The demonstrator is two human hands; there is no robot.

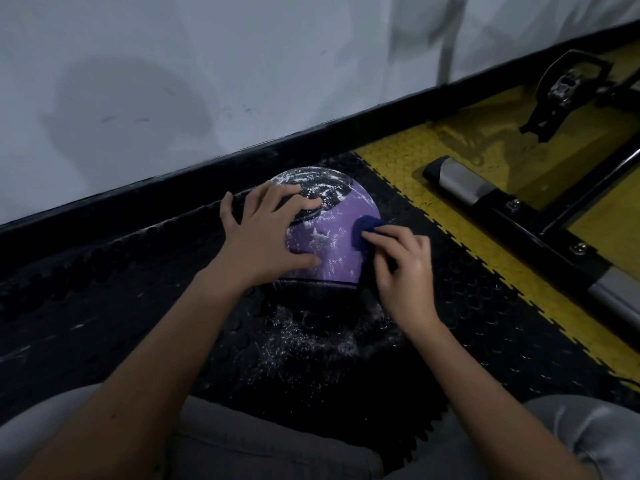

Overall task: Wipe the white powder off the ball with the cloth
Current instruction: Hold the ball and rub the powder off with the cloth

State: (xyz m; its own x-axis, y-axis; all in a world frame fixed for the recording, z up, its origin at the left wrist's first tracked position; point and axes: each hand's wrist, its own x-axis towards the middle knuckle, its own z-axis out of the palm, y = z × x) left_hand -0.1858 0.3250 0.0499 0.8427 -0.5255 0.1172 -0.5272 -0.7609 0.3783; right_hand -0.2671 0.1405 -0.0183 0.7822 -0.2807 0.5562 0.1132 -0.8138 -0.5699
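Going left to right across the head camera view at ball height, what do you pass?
Left hand spread on the ball → purple ball, powder still on it → blue cloth pressed to the ball's right side → right hand holding the cloth → yellow floor strip → black metal frame.

A pale grey-white wall (207, 64) fills the top, dim and shadowed. A black skirting (311, 140) runs slantwise along its foot. The floor is studded interlocking tiles: black mat (104, 299) in the middle and left, yellow mat (460, 161) to the right. A black metal frame (519, 216) with grey sleeves lies on the yellow.
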